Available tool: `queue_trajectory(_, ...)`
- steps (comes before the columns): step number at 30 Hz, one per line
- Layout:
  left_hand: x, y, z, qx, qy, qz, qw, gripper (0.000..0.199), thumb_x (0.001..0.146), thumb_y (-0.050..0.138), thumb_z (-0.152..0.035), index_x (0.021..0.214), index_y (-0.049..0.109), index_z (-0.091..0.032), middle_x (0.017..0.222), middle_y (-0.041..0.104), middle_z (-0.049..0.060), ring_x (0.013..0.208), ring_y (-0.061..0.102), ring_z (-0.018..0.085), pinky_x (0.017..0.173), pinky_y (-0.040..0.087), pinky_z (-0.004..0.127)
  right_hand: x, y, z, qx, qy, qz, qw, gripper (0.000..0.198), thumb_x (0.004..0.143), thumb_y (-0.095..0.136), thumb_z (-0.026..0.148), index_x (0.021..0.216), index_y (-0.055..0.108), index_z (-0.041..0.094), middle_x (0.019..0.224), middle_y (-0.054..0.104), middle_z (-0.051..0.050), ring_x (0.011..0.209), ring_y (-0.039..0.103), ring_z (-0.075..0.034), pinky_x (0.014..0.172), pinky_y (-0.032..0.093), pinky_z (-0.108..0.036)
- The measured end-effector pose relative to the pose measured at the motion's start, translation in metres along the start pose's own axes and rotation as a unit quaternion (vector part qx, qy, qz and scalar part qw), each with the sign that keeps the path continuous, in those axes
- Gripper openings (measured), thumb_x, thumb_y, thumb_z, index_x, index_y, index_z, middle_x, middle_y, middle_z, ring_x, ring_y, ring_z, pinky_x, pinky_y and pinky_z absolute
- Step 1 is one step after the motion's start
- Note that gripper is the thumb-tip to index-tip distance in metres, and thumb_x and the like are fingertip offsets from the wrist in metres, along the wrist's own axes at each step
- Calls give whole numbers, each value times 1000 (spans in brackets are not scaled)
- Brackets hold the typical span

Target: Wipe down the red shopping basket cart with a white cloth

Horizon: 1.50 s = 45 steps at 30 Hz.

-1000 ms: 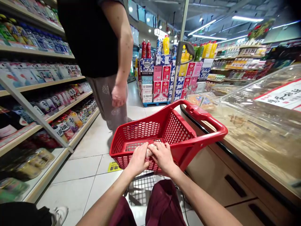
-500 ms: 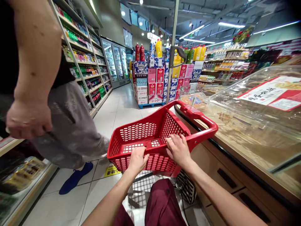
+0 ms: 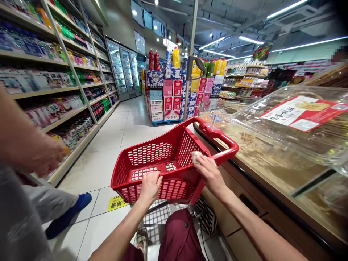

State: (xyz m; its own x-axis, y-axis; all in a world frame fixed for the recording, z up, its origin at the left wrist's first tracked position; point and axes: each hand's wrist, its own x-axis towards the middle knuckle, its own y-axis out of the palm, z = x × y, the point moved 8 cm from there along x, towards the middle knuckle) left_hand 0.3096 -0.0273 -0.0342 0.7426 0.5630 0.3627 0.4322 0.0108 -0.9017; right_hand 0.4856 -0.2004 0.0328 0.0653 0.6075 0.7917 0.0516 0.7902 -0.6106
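Observation:
A red plastic shopping cart with a perforated basket stands in front of my knees, its handle end to the right. My left hand is closed over the basket's near rim. In my right hand is a small crumpled white tissue, pinched at the fingertips. That hand is at the basket's rear corner, close to the handle. Whether its palm touches the rim, I cannot tell. A black-and-white striped bag shows below the cart's rear end.
Another person's hand and blue shoe are close on the left. Drink shelves line that side. Stacked drink cartons stand ahead. A wooden counter with clear plastic covers borders the right. A yellow floor sticker lies beside the cart.
The other person has moved left and nearer, uncovering more shelves. My right hand's fingers have shifted, and the white tissue now shows. My left hand stays on the rim.

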Motion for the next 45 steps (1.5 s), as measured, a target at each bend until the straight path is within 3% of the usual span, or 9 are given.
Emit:
queue_trajectory(7, 1, 0, 3, -11, -1, -4, 1000, 23, 87, 32, -26, 85, 54, -19, 82, 62, 4, 81, 55, 19, 77, 36, 33, -1, -45, -50, -21, 168, -85, 982, 28, 83, 41, 21, 104, 60, 22, 119, 55, -9, 113, 48, -22, 96, 38, -43)
queue_trajectory(12, -1, -2, 3, -31, 11, -6, 999, 22, 86, 32, -25, 85, 54, -20, 81, 63, 4, 79, 55, 19, 75, 38, 34, -2, -33, -11, 143, 244, -13, 959, 28, 80, 44, 26, 105, 56, 21, 98, 64, -5, 84, 62, -16, 74, 50, -30)
queue_trajectory(20, -6, -6, 13, -89, 18, -42, 995, 23, 84, 32, -24, 84, 55, -20, 83, 65, 6, 80, 57, 20, 78, 40, 39, 44, -71, -48, 65, 312, 42, 947, 24, 64, 43, 20, 79, 62, 20, 74, 65, -3, 66, 58, -17, 62, 47, -30)
queue_trajectory(24, -2, -28, -22, -200, 18, -99, 975, 40, 77, 47, -32, 115, 46, -19, 114, 56, 11, 112, 46, 25, 90, 35, 45, 49, -38, -1, 306, 330, 173, 876, 25, 68, 40, 20, 84, 60, 18, 57, 59, 3, 41, 48, -9, 37, 35, -19)
queue_trajectory(27, 9, -35, -70, -334, 44, -26, 941, 36, 73, 50, -32, 107, 53, -20, 100, 61, 6, 95, 55, 20, 79, 43, 32, 44, -17, 29, 383, 311, 182, 851, 23, 71, 43, 20, 85, 60, 18, 63, 62, 2, 47, 53, -9, 42, 41, -19)
queue_trajectory(31, 17, -24, -92, -432, -66, 45, 898, 20, 75, 42, -29, 62, 54, -18, 57, 53, -3, 57, 50, 12, 55, 39, 23, 22, -6, 32, 324, 321, 32, 889, 24, 77, 45, 25, 95, 60, 18, 84, 66, -5, 72, 62, -16, 66, 52, -29)
queue_trajectory(38, -8, 0, -101, -555, -123, 100, 816, 38, 81, 34, -44, 75, 59, -15, 70, 61, 2, 67, 54, 14, 62, 42, 25, -35, 29, 91, 182, 210, -48, 959, 59, 80, 45, 24, 136, 25, 22, 135, 36, -13, 123, 37, -25, 92, 43, -43)
queue_trajectory(41, -11, -10, -98, -510, -59, 137, 847, 41, 83, 32, -45, 82, 62, -16, 81, 65, 3, 78, 58, 16, 74, 44, 29, -25, 17, 74, 164, 169, -26, 972, 49, 81, 45, 21, 129, 36, 23, 122, 49, -11, 113, 48, -21, 89, 46, -38)
queue_trajectory(45, -4, -40, -34, -253, -75, -32, 964, 35, 81, 42, -32, 110, 53, -17, 119, 54, 9, 113, 45, 21, 97, 31, 40, 9, -23, 12, 48, 117, -63, 990, 37, 84, 39, 18, 119, 49, 25, 118, 54, -9, 115, 46, -21, 95, 40, -43)
